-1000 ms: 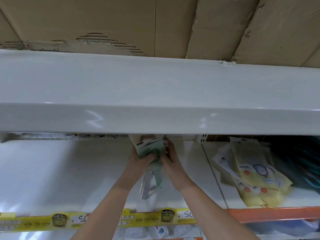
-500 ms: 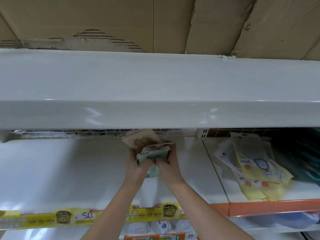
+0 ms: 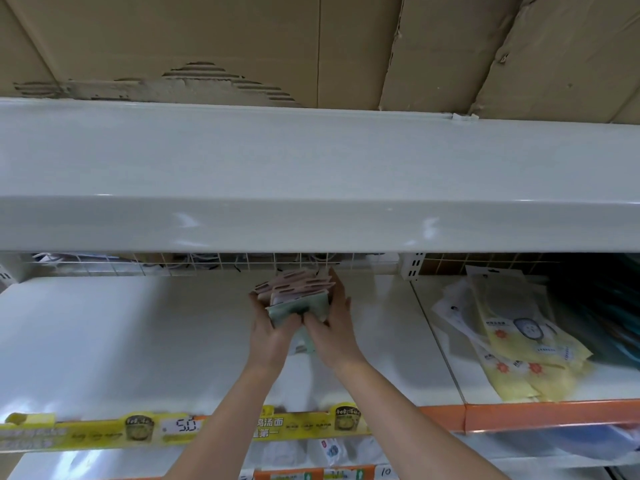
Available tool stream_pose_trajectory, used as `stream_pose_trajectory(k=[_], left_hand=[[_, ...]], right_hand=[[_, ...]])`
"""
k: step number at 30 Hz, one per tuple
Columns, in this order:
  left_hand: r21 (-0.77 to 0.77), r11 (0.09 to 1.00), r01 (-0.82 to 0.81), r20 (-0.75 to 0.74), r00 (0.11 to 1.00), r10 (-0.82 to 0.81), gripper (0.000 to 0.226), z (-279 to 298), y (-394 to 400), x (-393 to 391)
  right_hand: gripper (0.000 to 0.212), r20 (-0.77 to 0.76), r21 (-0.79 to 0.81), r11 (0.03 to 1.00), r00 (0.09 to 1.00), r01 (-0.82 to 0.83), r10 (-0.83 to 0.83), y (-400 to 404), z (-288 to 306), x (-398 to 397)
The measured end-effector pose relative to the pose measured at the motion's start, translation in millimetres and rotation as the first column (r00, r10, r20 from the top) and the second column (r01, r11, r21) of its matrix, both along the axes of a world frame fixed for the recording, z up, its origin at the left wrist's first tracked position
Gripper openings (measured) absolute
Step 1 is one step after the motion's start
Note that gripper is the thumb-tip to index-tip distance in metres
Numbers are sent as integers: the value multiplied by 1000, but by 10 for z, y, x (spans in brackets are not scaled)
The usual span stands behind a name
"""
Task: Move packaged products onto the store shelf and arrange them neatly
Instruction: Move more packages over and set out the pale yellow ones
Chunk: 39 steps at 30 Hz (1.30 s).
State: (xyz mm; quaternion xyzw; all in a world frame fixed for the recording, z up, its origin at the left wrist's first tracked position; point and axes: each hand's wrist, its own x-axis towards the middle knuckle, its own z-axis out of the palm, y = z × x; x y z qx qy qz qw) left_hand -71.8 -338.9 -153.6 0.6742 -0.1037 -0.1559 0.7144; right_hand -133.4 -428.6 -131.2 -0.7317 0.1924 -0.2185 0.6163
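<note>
One head-worn view faces forward, seemingly tilted upward, close to the white shelf (image 3: pixel 104 341).

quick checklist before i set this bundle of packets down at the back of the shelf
1. Grip: left hand and right hand both clasp the bundle of packets from either side. Ok.
2. Bundle squared up: the pink packets fan out above the green one, edges uneven. Not ok.
3. Landing spot: the white shelf shows bare around the hands. Ok.
4. Headroom: the upper shelf overhangs just above the bundle. Cannot tell whether it clears.
5. Back stop: a wire grid runs behind the bundle. Ok.
6. Neighbours: the yellow packets lie in a loose pile in the next bay, apart from the bundle. Ok.
</note>
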Motion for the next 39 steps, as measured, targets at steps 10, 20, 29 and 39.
stream_pose_trajectory(k=[10, 20, 29, 39], left_hand=[[-165, 985, 54, 114, 993, -35, 90, 120, -41, -23], [-201, 977, 71, 36, 997, -65, 59, 97, -52, -7], [-219, 976, 19, 14, 1000, -17, 52, 104, -80, -40], [-91, 984, 154, 139, 980, -140, 37, 165, -96, 81]], right_hand=[[69, 200, 91, 994, 979, -54, 35, 24, 93, 26], [45, 162, 195, 981, 986, -5, -27, -32, -124, 36], [64, 180, 257, 965, 984, -61, 14, 5, -190, 67], [25, 94, 232, 972, 994, 31, -54, -113, -223, 82]])
